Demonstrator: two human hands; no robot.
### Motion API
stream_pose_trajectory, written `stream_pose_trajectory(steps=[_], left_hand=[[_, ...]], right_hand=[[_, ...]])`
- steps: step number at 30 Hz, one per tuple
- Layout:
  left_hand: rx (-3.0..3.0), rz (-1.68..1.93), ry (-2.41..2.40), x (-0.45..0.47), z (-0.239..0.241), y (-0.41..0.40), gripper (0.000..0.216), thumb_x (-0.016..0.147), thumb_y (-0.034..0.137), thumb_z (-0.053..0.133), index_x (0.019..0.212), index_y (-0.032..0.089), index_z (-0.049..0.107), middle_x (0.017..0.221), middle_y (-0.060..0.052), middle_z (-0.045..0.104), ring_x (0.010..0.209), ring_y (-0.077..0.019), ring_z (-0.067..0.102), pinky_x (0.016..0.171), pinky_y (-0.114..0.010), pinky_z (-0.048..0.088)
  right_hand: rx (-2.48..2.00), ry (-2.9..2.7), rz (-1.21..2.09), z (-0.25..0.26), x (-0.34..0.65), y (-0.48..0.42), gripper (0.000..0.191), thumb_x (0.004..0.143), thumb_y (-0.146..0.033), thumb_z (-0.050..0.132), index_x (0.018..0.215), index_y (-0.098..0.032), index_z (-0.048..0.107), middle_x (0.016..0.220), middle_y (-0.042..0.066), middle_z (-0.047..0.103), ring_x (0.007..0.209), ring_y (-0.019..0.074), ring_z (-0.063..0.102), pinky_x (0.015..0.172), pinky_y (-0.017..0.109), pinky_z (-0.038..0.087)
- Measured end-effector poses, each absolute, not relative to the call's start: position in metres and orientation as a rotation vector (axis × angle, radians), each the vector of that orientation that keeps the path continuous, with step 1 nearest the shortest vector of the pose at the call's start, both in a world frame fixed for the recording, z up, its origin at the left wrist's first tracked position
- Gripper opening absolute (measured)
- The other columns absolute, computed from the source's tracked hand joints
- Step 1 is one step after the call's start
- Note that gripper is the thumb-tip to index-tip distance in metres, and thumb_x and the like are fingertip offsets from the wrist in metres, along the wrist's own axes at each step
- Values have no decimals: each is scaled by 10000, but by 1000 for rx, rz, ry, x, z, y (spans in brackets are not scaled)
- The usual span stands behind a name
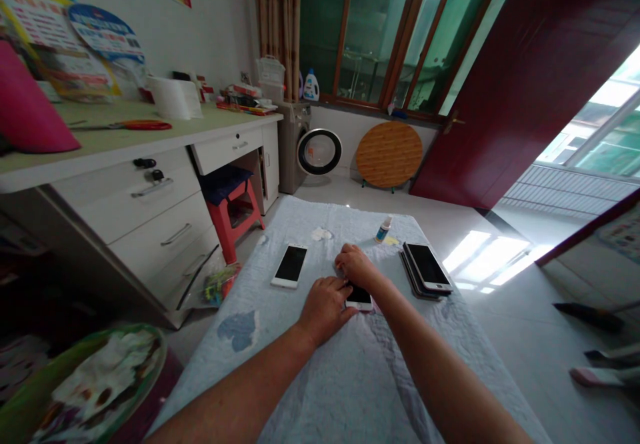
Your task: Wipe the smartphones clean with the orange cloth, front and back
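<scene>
A white-framed smartphone (361,303) with a dark screen lies on the cloth-covered table between my hands, partly hidden by them. My left hand (326,305) grips it by its left side, with the thumb at its lower edge. Over the phone's far end my right hand (359,265) is closed, fingers bent downward; what they hold, if anything, is hidden. Another white smartphone (291,265) lies apart to the left, screen up. On the right rests a stack of phones (427,268), the top one white-framed. Beyond my right hand stands a small spray bottle (383,229).
A pale blue cloth (240,371) covers the table. Left of it are a full waste bin (165,364), a red stool (227,221) and a desk with drawers (150,197). Farther back are a washing machine (295,121), a round wooden board (390,154) and a red door (480,111).
</scene>
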State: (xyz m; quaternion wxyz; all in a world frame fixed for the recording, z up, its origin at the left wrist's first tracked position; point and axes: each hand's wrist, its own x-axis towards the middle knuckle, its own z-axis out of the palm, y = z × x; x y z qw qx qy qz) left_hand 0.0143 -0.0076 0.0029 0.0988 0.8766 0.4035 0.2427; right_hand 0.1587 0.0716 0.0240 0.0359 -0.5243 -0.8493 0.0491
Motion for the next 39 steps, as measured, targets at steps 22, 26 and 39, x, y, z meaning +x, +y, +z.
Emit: stream_pose_trajectory(steps=[22, 26, 39], left_hand=[[2569, 716, 1210, 17, 2, -10, 386, 729, 364, 748, 1066, 209, 643, 1181, -82, 638, 1070, -269, 569, 915, -429, 425], [2539, 717, 1233, 17, 4, -12, 383, 727, 369, 744, 1067, 221, 650, 1179, -80, 639, 1070, -270, 567, 923, -432, 414], [2564, 681, 1227, 17, 10, -12, 394, 752, 429, 697, 1082, 219, 653, 1153, -82, 636, 1052, -267, 556, 926, -423, 393]], right_hand=[[-1718, -2738, 215, 35, 165, 97, 261, 856, -140, 488, 951, -172, 730, 1029, 124, 633, 945, 187, 572, 860, 271, 377], [-1801, -2661, 233, 34, 168, 100, 277, 859, -150, 480, 987, -188, 722, 1038, 106, 641, 903, 173, 608, 802, 239, 407], [-2036, -2327, 201, 25, 216, 79, 311, 862, -145, 443, 1021, -128, 710, 1010, 117, 696, 947, 173, 625, 793, 217, 409]])
